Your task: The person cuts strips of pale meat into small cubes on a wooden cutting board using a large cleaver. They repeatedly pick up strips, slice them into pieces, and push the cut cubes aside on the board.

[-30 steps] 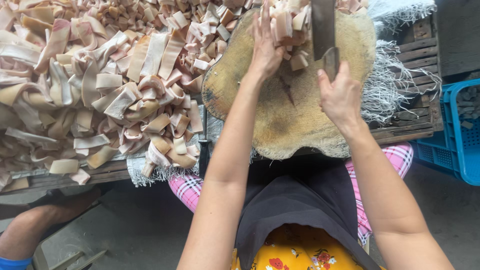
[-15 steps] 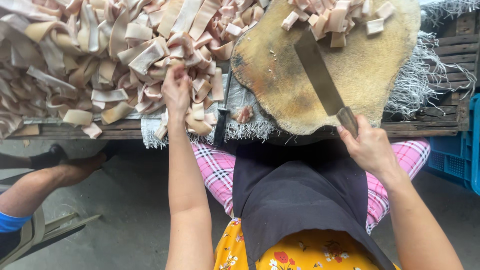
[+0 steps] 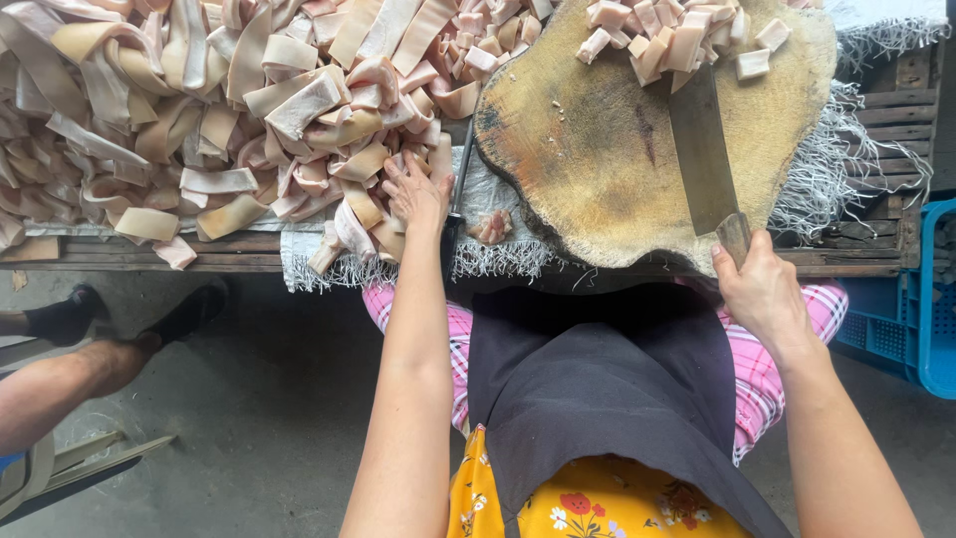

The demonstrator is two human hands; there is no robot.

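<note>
One head-worn view looks steeply down, close over the chopping block (image 3: 637, 149)

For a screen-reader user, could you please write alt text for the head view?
The left hand reaches into a pile of pale meat strips while the right hand holds a cleaver flat on a round wooden chopping block.

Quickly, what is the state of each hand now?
Left hand: open, on the pale strips.
Right hand: closed on the cleaver.

Bright, even daylight – soft shadows, no glare – sharp focus throughout, with wide-angle bending towards the frame edges
</note>
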